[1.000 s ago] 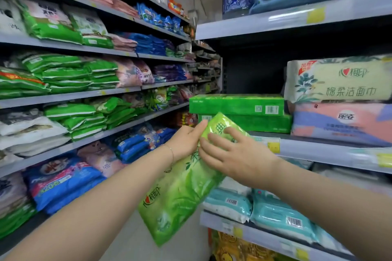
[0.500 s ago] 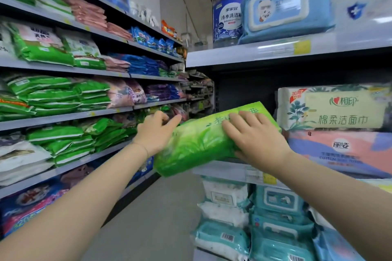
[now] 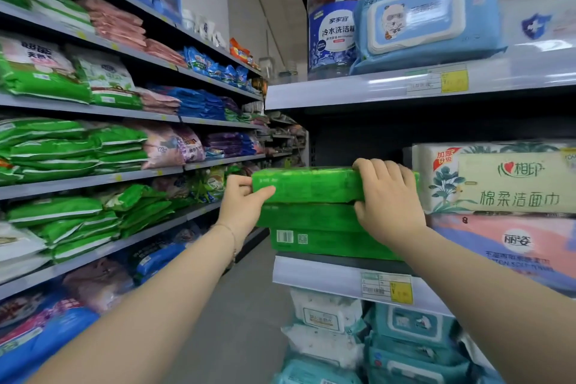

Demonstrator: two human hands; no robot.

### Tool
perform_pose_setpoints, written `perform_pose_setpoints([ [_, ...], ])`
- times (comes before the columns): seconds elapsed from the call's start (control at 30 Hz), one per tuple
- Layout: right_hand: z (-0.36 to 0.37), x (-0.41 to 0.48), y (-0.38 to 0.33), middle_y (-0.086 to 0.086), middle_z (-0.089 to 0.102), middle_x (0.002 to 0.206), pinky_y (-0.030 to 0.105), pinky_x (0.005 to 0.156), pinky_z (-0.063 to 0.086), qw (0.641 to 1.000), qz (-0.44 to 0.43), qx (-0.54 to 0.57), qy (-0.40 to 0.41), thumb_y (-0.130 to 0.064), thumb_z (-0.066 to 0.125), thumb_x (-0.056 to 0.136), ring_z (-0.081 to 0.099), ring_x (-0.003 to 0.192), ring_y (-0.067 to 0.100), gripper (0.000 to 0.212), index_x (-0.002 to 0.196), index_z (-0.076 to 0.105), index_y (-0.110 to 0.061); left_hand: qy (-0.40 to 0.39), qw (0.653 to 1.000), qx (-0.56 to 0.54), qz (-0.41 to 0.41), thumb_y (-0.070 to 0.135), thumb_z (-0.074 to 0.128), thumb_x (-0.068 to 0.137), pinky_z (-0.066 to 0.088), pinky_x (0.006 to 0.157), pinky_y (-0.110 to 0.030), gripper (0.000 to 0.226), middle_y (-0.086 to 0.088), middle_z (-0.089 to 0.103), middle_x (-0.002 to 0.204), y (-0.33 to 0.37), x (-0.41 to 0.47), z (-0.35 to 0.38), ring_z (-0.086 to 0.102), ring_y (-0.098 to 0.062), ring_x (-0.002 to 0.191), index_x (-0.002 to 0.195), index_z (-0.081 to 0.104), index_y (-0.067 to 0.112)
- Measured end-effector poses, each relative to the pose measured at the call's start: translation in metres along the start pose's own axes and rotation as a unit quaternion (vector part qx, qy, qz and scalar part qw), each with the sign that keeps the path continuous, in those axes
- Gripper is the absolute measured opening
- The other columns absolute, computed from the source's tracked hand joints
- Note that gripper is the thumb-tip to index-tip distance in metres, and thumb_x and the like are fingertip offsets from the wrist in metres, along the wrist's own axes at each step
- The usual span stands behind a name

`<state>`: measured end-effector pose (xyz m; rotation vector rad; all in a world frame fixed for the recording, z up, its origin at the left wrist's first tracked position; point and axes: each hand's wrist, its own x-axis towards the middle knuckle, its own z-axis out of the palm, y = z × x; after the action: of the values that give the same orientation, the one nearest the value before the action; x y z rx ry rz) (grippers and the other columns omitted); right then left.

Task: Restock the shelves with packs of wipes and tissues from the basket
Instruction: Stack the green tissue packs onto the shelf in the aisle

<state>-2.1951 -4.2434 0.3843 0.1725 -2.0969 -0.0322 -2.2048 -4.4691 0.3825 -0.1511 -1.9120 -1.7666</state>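
Observation:
A green tissue pack (image 3: 308,185) lies flat on top of two other green packs (image 3: 314,237) on the right-hand middle shelf (image 3: 327,279). My left hand (image 3: 241,206) grips the top pack's left end, thumb on its front. My right hand (image 3: 386,199) clasps its right end, fingers over the top edge. The basket is out of view.
To the right of the green stack sit a cream tissue pack (image 3: 498,179) and a pink pack (image 3: 511,243). A blue wipes pack (image 3: 427,19) and a detergent bottle (image 3: 335,28) stand on the shelf above. Teal wipes packs (image 3: 411,340) fill the shelf below. Stocked shelves (image 3: 93,178) line the aisle's left side.
Both hands lifted the green pack from a tilted, hanging position, turned it level and set it on top of the green stack on the shelf.

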Motion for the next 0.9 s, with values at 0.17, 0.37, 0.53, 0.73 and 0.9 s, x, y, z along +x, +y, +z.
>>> perform_pose_setpoints([
  [0.17,0.006,-0.015,0.008,0.017,0.043,0.141,0.053,0.111,0.019,0.999,0.000,0.013,-0.051,-0.030,0.065,0.071,0.032,0.134,0.038,0.072,0.135,0.043,-0.006,-0.075,0.990,0.121,0.021,0.025,0.068,0.087,0.029,0.110,-0.035,0.076,-0.001,0.028,0.154,-0.019,-0.004,0.016,0.029,-0.022,0.140,0.148,0.023,0.022],
  [0.37,-0.002,-0.038,-0.017,0.023,0.055,0.122,0.052,0.090,0.047,0.994,-0.068,0.070,-0.039,-0.026,0.064,0.064,0.049,0.114,0.042,0.053,0.110,0.058,-0.001,0.001,0.923,0.348,0.162,0.023,0.063,0.084,0.031,0.105,-0.039,0.062,-0.006,0.035,0.141,-0.034,-0.033,-0.001,0.030,-0.025,0.130,0.139,0.034,0.015],
  [0.53,-0.007,-0.067,-0.039,0.015,0.058,0.098,0.040,0.070,0.049,0.974,-0.185,0.100,-0.083,-0.027,0.042,0.071,0.055,0.088,0.036,0.037,0.095,0.059,-0.005,-0.084,0.842,0.470,0.251,0.028,0.062,0.080,0.040,0.096,-0.045,0.049,-0.007,0.044,0.133,-0.061,-0.074,-0.025,0.035,-0.027,0.124,0.125,0.050,0.012],
  [0.73,0.005,-0.142,-0.071,0.011,0.059,0.088,0.038,0.064,0.044,0.950,-0.250,0.118,-0.143,-0.027,0.041,0.072,0.053,0.078,0.032,0.033,0.092,0.060,-0.007,-0.191,0.806,0.524,0.199,0.034,0.062,0.078,0.039,0.095,-0.039,0.054,-0.001,0.044,0.130,-0.115,-0.128,-0.049,0.039,-0.024,0.122,0.128,0.046,0.019],
  [0.9,0.023,-0.202,-0.093,0.010,0.058,0.085,0.038,0.061,0.045,0.924,-0.237,0.148,-0.260,-0.027,0.051,0.069,0.056,0.074,0.033,0.033,0.095,0.059,-0.008,-0.280,0.790,0.531,0.122,0.050,0.045,0.073,0.044,0.092,-0.047,0.060,-0.007,0.050,0.119,-0.162,-0.163,-0.059,0.047,-0.030,0.113,0.123,0.047,0.018],
])
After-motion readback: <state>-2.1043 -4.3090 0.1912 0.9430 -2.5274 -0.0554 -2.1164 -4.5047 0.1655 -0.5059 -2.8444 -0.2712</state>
